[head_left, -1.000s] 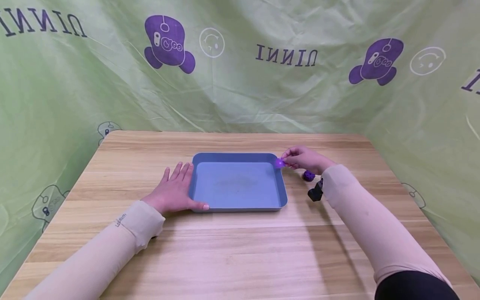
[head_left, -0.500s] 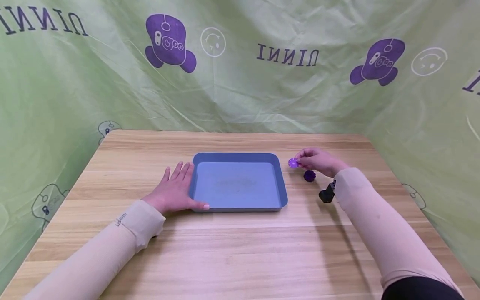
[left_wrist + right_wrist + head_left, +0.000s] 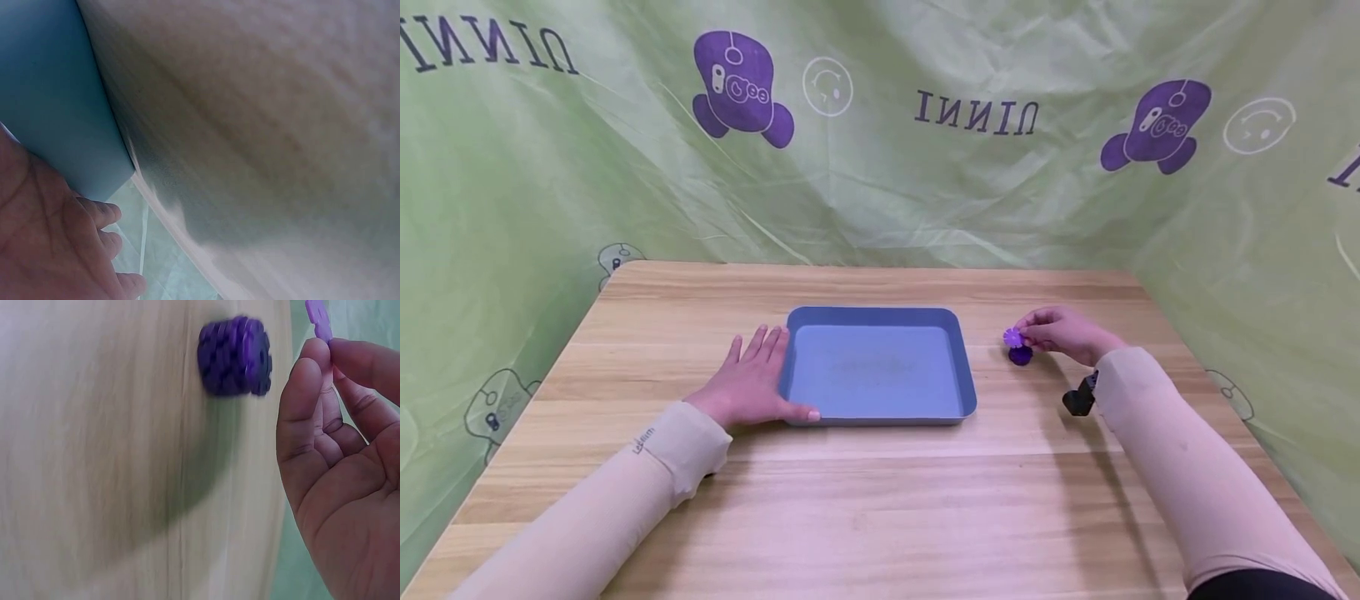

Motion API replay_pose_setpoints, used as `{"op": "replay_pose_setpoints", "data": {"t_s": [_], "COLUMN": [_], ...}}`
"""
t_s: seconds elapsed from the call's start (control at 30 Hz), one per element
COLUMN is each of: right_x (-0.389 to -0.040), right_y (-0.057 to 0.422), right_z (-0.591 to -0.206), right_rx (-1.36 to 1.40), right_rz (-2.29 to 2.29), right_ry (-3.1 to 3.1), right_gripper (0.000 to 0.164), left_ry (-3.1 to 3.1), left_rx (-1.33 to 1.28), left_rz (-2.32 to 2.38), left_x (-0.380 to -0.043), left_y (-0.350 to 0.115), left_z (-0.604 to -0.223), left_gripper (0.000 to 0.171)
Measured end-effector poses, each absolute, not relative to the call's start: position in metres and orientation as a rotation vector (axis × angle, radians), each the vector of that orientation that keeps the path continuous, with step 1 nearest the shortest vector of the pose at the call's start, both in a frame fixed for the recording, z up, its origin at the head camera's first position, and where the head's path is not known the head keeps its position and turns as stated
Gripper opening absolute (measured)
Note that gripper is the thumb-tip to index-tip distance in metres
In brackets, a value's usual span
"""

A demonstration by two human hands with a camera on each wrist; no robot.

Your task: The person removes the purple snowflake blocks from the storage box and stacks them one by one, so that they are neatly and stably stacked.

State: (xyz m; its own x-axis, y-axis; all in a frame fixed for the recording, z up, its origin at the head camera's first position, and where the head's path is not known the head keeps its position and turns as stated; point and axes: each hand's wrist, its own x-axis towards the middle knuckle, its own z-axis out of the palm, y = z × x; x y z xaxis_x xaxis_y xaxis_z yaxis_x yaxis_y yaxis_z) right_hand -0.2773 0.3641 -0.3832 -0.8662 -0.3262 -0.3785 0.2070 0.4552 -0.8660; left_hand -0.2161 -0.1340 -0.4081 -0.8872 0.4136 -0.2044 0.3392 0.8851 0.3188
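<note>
With thumb and fingertips, my right hand (image 3: 1063, 333) pinches a light purple notched plastic disc (image 3: 1012, 337), which in the right wrist view shows as a thin disc (image 3: 320, 322) at the top edge. Close below it, a stack of dark purple notched discs (image 3: 1020, 357) stands on the table; the right wrist view shows the stack (image 3: 234, 357) apart from my fingers. My left hand (image 3: 747, 387) is spread at the left end of a blue-grey tray (image 3: 880, 371), its thumb at the front rim. The left wrist view catches the tray's outer wall (image 3: 56, 87) beside my palm (image 3: 44, 231).
The wooden table (image 3: 865, 500) reaches back to a green printed curtain (image 3: 865, 192) hanging on the back and both sides. A black wrist camera (image 3: 1080, 397) sits under the right cuff, just above the tabletop.
My right hand has moved right from the tray's back right corner, carrying the light purple disc over to the dark purple stack. Left hand and tray have stayed in place.
</note>
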Motion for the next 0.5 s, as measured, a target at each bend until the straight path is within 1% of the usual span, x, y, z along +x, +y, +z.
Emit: {"op": "replay_pose_setpoints", "data": {"t_s": [0.5], "right_x": [-0.275], "right_y": [0.380], "right_z": [-0.393], "right_rx": [-0.059], "right_rz": [-1.376], "right_ry": [2.237], "right_gripper": [0.026], "left_ry": [2.780], "left_rx": [0.566], "left_rz": [0.410], "left_x": [-0.215], "left_y": [-0.135], "left_z": [-0.407], "left_gripper": [0.144]}}
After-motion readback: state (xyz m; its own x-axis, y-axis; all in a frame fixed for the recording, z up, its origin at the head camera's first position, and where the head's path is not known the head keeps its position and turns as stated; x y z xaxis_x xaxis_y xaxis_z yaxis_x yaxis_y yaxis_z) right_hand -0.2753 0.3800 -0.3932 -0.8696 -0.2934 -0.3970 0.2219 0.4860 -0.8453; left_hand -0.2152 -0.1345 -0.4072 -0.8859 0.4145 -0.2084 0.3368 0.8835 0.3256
